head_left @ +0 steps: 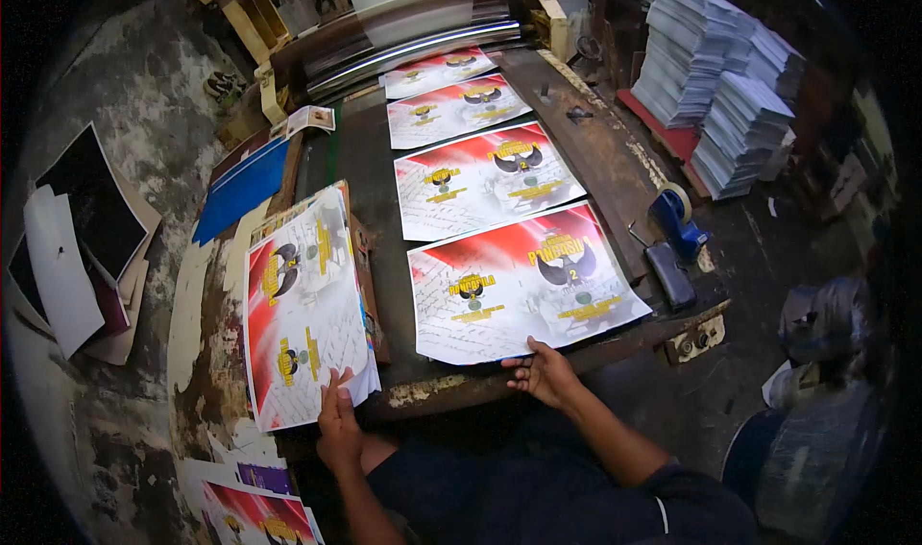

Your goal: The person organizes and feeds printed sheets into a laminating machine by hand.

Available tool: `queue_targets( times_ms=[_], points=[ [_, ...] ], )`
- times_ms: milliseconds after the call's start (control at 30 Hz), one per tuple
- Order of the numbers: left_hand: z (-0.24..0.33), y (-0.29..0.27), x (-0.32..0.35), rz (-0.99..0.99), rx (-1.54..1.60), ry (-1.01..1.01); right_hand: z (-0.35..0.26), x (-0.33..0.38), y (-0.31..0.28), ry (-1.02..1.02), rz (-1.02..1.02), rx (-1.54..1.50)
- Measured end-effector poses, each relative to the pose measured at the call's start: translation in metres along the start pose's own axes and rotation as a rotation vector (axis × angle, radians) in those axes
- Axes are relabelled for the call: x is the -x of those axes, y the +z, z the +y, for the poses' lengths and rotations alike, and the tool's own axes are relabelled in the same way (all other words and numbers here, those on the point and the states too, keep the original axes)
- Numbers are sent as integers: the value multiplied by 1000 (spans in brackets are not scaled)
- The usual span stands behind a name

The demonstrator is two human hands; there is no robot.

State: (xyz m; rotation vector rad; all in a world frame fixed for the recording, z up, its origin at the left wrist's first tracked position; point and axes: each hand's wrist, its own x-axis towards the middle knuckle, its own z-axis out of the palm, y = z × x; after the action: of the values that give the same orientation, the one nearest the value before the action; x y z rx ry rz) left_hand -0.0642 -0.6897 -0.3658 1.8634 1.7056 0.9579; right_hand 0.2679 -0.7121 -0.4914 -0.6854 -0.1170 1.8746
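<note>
A row of printed sheets runs along the dark machine bed, with the nearest printed sheet (533,281) showing red and white with yellow lettering and dark winged emblems. At its near edge is my right hand (549,376), one fingertip touching the paper and the other fingers loosely bent and apart. To the left lies a stack of similar printed sheets (305,314), turned sideways. My left hand (340,430) rests at the near right corner of this stack, fingers stretched out over the top sheet's edge.
A metal roller (423,55) spans the bed's far end. On the right edge sit a blue tape dispenser (680,217) and a dark oblong case (669,276). Tall paper stacks (687,55) stand at the far right. Loose boards (91,218) lie left; more printed sheets (257,514) lie lower left.
</note>
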Motion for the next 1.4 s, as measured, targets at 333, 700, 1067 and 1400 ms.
queue_targets(
  times_ms=[333,700,1067,1400],
  points=[
    [-13,-18,65,84,-21,-22,31,-8,-7,-104,7,-42],
    [-37,-89,126,474,1191,-134,86,-13,4,-180,55,-98],
    [27,-104,214,-96,23,270,126,86,54,-224,191,-71],
    [41,-125,242,-126,-453,409,200,209,20,15,-13,230]
  ],
)
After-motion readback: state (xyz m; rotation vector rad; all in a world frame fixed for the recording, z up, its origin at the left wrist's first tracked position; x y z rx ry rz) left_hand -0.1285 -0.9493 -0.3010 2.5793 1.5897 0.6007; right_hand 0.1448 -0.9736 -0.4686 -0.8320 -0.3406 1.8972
